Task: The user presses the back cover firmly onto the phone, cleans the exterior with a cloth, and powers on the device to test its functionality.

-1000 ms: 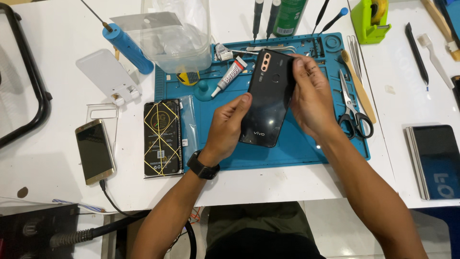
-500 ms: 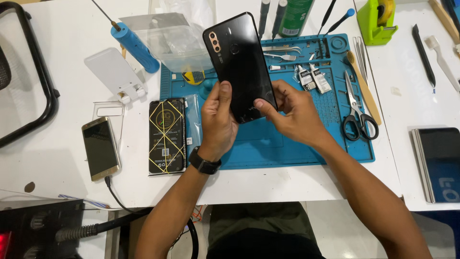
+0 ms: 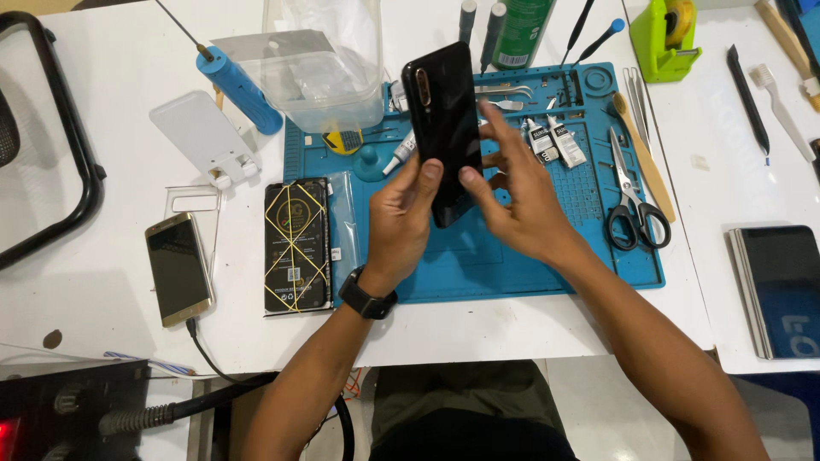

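A black smartphone point(image 3: 446, 119) stands lifted on end above the blue work mat point(image 3: 512, 265), its glossy back and camera strip facing me. My left hand point(image 3: 400, 224) grips its lower left edge, thumb on the back. A black watch sits on that wrist. My right hand point(image 3: 517, 198) touches the phone's lower right edge with its fingers spread. Both hands hover over the middle of the mat.
Scissors point(image 3: 630, 198), tweezers, a brush and small glue tubes point(image 3: 555, 141) lie on the mat's right half. A phone bound with yellow bands point(image 3: 296, 245) and a gold phone point(image 3: 177, 269) lie left. Behind are a clear plastic tub point(image 3: 323, 72), a blue tool point(image 3: 241, 90) and a green tape dispenser point(image 3: 670, 38).
The phone went from lying on the mat to raised and tilted upright. It has turned more edge-on, and my right hand has slid from under it to its right edge.
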